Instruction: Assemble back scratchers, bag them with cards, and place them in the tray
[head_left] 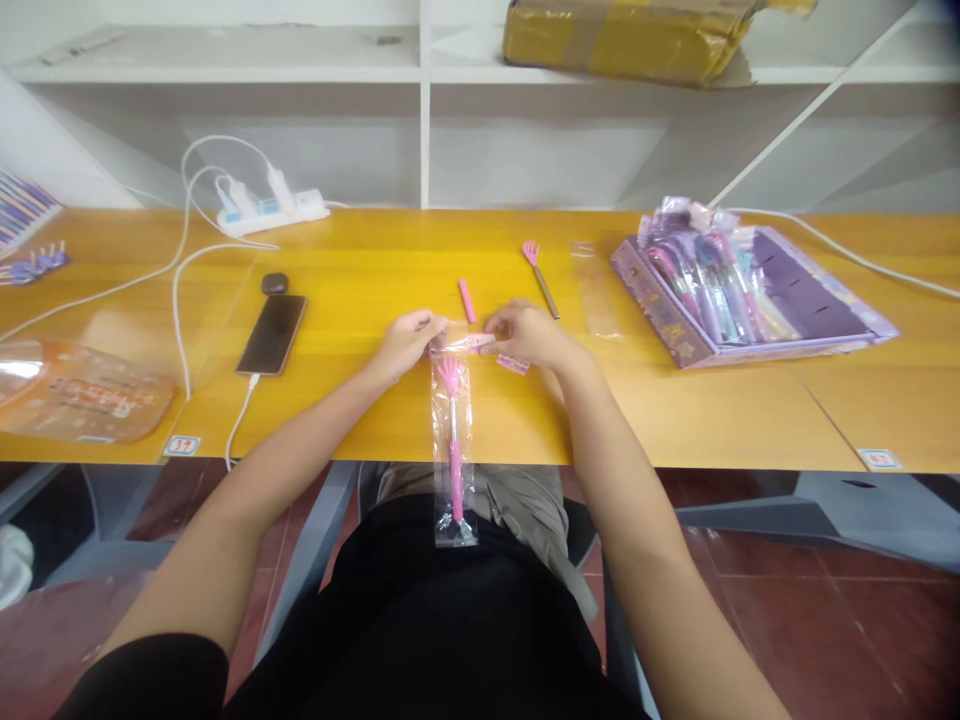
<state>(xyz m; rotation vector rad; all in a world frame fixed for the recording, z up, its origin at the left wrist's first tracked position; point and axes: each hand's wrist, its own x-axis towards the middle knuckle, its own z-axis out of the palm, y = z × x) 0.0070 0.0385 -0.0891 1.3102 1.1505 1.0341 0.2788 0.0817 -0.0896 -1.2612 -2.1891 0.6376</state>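
A pink back scratcher [454, 455] lies inside a long clear plastic bag [442, 430], claw end towards the table, lower end hanging over the edge above my lap. My left hand [409, 342] pinches the bag's top left corner. At the bag's top right, my right hand [526, 335] is closed on a small pink printed label [480, 342]. Another pink label [514, 364] lies just under the right fingers. Beyond the hands are a loose pink tube [466, 300] and a second back scratcher [541, 280] with pink claw and dark handle.
A purple display box [697, 345] with several bagged pieces stands to the right, near a flat clear bag [595, 290]. Leftward are a charging phone [271, 335], a small dark case [274, 284], a power strip [274, 213] and an orange transparent package [90, 390].
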